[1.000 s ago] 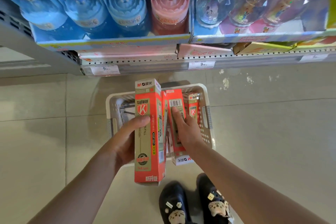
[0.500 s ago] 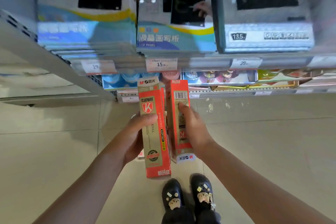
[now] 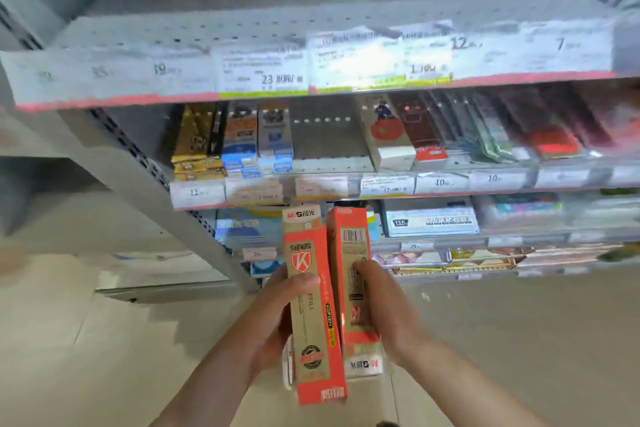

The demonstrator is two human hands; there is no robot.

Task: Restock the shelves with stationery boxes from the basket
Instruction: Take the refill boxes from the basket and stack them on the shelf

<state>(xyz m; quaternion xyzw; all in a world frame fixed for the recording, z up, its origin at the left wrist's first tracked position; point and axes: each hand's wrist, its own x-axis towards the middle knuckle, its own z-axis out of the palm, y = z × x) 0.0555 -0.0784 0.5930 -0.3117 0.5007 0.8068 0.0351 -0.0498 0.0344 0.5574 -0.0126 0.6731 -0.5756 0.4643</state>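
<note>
Head view, two tall red-and-tan stationery boxes held upright side by side, low centre, in front of the shelving. Left box: gripped by the left hand, thumb across its front face; top flap reads "M&G" with Chinese characters, below it a red shield with a white "K", then "EFILL" running down the face and a round black seal near the bottom. Right box: clasped by the right hand, fingers curled over its face; barcode near the top, "M&G" printed upside down on the bottom flap. The two boxes touch along their long edges.

Middle shelf, farther up: an open gap with bare perforated back panel, between blue-and-white cartons on the left and a pale carton with a red figure on the right. Gold cartons stand at the far left end. Price tags along the rail read 11, 17, 10, 10.

Top shelf edge: tags read 39, 23.8, 12, 7; other print blurred.

Lower shelf: grey package marked 13.5; tag 29 beneath.

Tiled floor lies open to the left.
</note>
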